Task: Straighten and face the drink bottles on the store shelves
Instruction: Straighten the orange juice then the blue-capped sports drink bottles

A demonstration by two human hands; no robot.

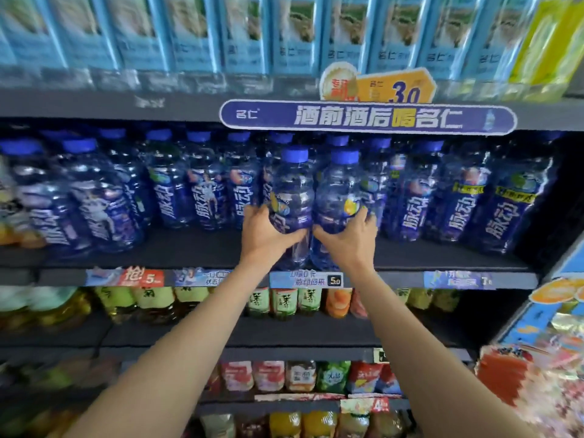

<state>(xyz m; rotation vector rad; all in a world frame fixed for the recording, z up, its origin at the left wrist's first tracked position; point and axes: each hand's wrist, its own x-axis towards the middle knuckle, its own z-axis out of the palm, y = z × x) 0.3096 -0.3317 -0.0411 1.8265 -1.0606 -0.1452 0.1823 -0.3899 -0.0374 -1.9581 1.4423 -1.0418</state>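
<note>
Two blue bottles stand side by side at the front edge of the middle shelf (pixel 189 248). The left hand (pixel 264 230) has its fingers clamped on the left bottle (pixel 292 197); the right hand (pixel 349 237) has its fingers clamped on the right bottle (pixel 336 197). The back row of blue bottles (pixel 202 191) stands deeper in, leaving a bare strip of shelf along the front edge on either side. Price tags (pixel 305 279) line that edge.

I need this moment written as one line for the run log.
left hand: holds left blue bottle | right hand: holds right blue bottle | bottles: upright, front edge of shelf
</note>
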